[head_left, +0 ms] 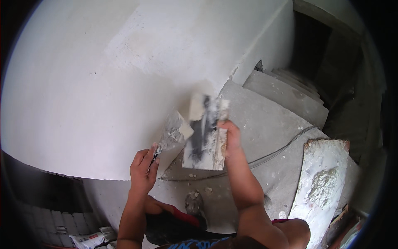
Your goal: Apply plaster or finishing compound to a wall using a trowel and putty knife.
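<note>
Here, scraper (pixel 170 132) and trowel (pixel 203 137) sit between left hand (pixel 144 171) and right hand (pixel 231 136).

The wall (pixel 91 116) stands before the person, filling the left and middle. The left hand (pixel 144 170) holds the scraper (pixel 171 132) in front of it; just to the right, the right hand (pixel 230 136) holds the trowel (pixel 204 139). Whether the two tools touch is unclear. Right of the trowel spreads the landing (pixel 261 114), with the steps (pixel 286 96) beyond it at upper right. The cable (pixel 271 157) runs across the landing, passing behind the right forearm. The board (pixel 309 207) lies right of that arm, the mound (pixel 324 186) on it. The shoe (pixel 194 204) is between the arms; the bag (pixel 89 240) lies at lower left.
</note>
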